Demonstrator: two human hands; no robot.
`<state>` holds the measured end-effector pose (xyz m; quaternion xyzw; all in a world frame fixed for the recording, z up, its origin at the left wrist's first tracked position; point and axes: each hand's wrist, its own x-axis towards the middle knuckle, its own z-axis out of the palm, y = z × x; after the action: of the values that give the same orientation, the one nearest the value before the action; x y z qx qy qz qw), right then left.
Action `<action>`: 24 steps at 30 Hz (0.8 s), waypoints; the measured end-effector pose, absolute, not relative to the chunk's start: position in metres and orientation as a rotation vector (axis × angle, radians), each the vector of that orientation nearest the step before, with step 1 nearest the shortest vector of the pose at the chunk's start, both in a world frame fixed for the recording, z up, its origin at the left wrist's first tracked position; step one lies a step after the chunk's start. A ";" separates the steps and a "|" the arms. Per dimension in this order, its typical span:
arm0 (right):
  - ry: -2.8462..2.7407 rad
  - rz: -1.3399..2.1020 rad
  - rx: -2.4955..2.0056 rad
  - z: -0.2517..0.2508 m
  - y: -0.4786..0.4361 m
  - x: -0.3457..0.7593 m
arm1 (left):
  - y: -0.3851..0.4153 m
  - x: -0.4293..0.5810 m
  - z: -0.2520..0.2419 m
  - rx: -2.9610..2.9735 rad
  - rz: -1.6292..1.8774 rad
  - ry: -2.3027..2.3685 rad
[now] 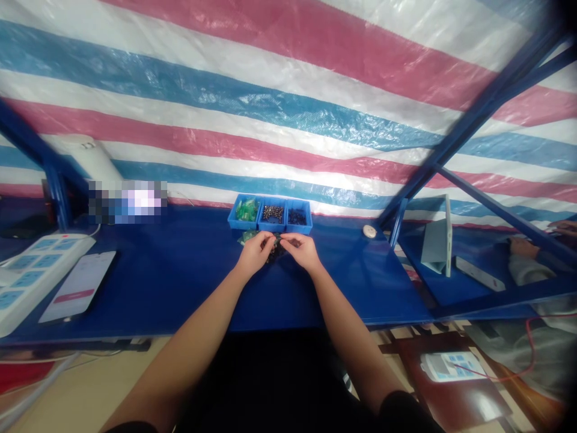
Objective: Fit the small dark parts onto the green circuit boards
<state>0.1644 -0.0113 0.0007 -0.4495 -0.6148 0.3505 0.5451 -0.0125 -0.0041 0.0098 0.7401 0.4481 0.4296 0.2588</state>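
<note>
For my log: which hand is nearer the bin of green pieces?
Left: the left hand is in front, slightly right of the bin; the right hand is farther right.

Bare forearms angle inward, left grip and right grip close together, fingers bent.

A tarpaulin striped red, white and blue, glinting with reflected light, hangs behind the blue surface and metal struts; below show brown furniture and beige floor.
</note>
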 end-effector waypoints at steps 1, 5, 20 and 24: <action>-1.453 0.839 -1.057 0.001 -0.011 0.164 | -0.004 -0.012 0.010 2.006 1.164 1.209; -1.406 0.874 -1.049 0.001 -0.011 0.163 | -0.003 -0.013 0.007 2.003 1.164 1.199; -1.384 0.857 -1.054 0.003 -0.013 0.163 | -0.002 -0.012 0.005 2.089 1.159 1.178; -1.381 0.852 -1.060 0.005 -0.014 0.163 | -0.003 -0.012 0.006 2.107 1.151 1.162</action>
<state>0.1626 -0.0136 0.0047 -0.4507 -0.5873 0.3622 0.5663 -0.0118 -0.0030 0.0061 0.7677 0.4235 0.4196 0.2350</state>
